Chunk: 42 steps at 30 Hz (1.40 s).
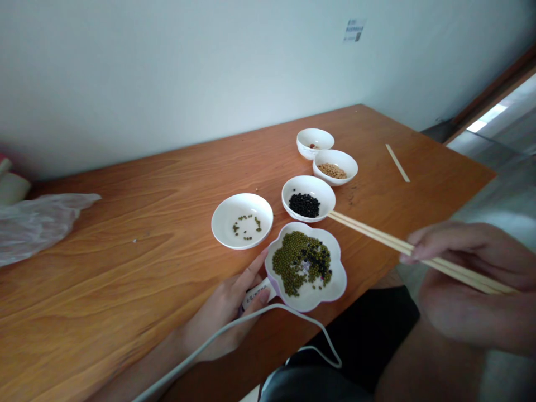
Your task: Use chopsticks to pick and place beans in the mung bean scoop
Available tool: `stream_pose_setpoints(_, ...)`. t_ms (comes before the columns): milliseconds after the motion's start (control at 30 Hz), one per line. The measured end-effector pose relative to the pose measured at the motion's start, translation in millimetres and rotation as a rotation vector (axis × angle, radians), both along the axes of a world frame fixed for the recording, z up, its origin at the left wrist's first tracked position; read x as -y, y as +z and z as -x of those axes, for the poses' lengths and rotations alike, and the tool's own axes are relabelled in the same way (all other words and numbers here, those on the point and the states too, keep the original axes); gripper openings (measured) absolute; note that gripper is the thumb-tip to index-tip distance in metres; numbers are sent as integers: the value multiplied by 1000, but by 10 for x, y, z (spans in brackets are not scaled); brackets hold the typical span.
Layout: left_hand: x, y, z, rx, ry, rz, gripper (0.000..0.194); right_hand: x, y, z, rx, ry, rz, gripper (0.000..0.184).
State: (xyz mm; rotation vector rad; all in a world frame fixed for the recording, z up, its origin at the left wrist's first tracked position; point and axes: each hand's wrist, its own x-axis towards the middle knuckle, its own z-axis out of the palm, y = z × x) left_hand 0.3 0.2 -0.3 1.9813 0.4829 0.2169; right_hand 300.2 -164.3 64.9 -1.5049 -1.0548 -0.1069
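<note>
My left hand [237,304] is closed round the handle of a white flower-shaped dish [340,285]. Green mung beans [288,262] and some black beans [320,258] lie mixed inside it. In my right hand [473,279] is a pair of wooden chopsticks [377,237]. Their tips are together beside the rim of a white bowl [291,184] that holds black beans [305,205]; whether they touch it I cannot tell. No bean shows between the tips. To the left stands another white bowl [224,223] with a few mung beans scattered on its bottom.
Farther back stand a bowl of tan beans [333,170] and a bowl with a few reddish bits [315,139]. A single chopstick [397,163] lies at the right of the wooden table [125,234]. A plastic bag [46,220] is at the left. A white cable [221,329] crosses my left forearm.
</note>
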Motion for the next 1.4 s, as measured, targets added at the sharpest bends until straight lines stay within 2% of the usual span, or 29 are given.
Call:
stream_pose_setpoints(33,1,3,-1,-5,2,4,73,50,43,88,-2,4,-26,79)
stream_pose_setpoints(67,1,5,-1,-8,3,5,73,80,85,188,-49,89,60,79)
stream_pose_setpoints(133,0,12,-4,-9,3,3,73,84,148,386,-132,78,136,83)
stream_pose_setpoints(267,-5,37,-21,6,1,0,73,5,134,571,-128,248,264,85)
stream_pose_setpoints(400,-7,37,-26,28,-11,4,73,-12,24,530,-140,331,355,85)
stream_pose_setpoints(533,-8,10,-9,26,-6,-8,74,4,-35,508,-117,361,361,84)
stream_pose_setpoints(867,3,55,-29,34,-12,56,73,-24,-42,513,-99,356,354,84)
stream_pose_setpoints(1400,-4,32,-20,23,-5,9,68,-53,-120,508,-78,368,384,89)
